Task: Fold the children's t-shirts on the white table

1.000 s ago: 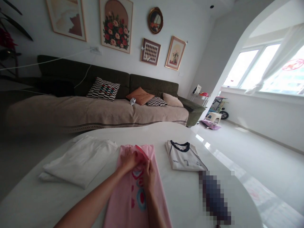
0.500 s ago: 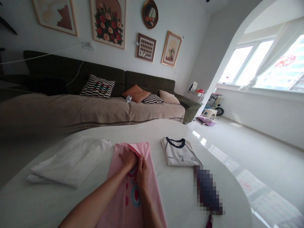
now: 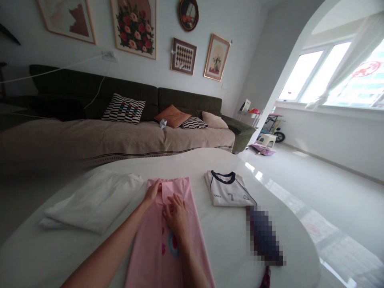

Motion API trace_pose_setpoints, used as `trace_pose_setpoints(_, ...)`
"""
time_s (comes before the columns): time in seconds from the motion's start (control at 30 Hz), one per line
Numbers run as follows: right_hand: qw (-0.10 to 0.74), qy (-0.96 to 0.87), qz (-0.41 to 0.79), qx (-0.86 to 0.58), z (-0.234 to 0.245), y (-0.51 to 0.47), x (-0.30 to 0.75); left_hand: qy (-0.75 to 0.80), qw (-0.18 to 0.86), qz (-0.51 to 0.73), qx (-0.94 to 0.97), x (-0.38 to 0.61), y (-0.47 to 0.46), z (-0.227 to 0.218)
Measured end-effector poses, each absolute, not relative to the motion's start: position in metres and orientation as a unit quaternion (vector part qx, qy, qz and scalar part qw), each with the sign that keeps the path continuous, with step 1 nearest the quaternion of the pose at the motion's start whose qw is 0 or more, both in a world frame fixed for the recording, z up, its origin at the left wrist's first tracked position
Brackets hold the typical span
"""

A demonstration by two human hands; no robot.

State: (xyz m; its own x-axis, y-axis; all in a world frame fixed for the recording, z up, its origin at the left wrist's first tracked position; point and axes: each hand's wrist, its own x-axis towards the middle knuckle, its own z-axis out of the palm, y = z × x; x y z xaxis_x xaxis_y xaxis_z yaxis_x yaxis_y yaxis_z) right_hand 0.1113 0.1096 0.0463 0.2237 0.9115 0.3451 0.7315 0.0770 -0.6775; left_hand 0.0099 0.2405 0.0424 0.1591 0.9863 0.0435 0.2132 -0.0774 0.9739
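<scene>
One pink garment [image 3: 151,242], two white garments [image 3: 96,204]; left hand [image 3: 152,193] touching pink, grip unclear; right hand [image 3: 175,214] loosely spread.

One head-worn camera gives the view. It looks from above the near side of the tabletop [image 3: 229,244], facing forward and down: both forearms [image 3: 111,250] enter at the bottom edge, and the hands [image 3: 177,218] show just below the middle of the frame. These are close to the lens, while the tabletop spreads wide across the lower half. Beyond it, the view reaches the sofa [image 3: 192,100] at middle left, then the wall [image 3: 231,18] along the top. The right side takes in a window [image 3: 303,76] at upper right and the floor [image 3: 288,170] lower down.
</scene>
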Motion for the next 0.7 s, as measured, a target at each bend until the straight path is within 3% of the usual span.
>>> trace_pose_setpoints(0.3,0.333,-0.637,0.095,-0.689,0.046,0.111,0.11,0.454,0.244,0.361,0.777,0.022,0.219,0.05)
trace_pose_setpoints(0.53,0.334,-0.666,0.096,-0.661,0.039,0.105,0.114,0.431,0.195,0.183,0.862,0.021,0.193,0.029)
trace_pose_setpoints(0.7,0.26,-0.718,0.145,-0.629,0.028,0.019,0.147,0.452,0.146,0.14,0.869,0.021,0.184,0.031)
